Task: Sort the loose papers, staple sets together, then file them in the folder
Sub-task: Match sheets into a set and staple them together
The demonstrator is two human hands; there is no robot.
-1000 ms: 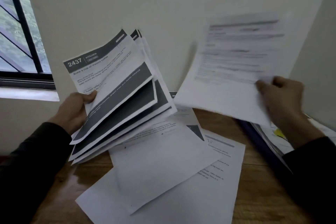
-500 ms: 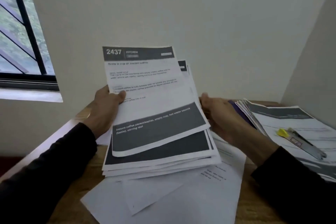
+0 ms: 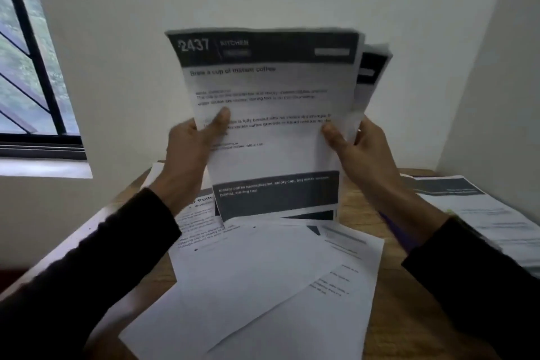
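While your left hand pinches one edge of the 2437 Kitchen sheets and your right hand the other, upright above the desk, tap their bottom edges square before stapling.

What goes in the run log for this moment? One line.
phase: squaring set | left hand: grips paper stack | right hand: grips stack | loose sheets: on table

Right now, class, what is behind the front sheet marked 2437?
More sheets with dark bands, peeking out at its right edge. Their text and number are covered by the front sheet.
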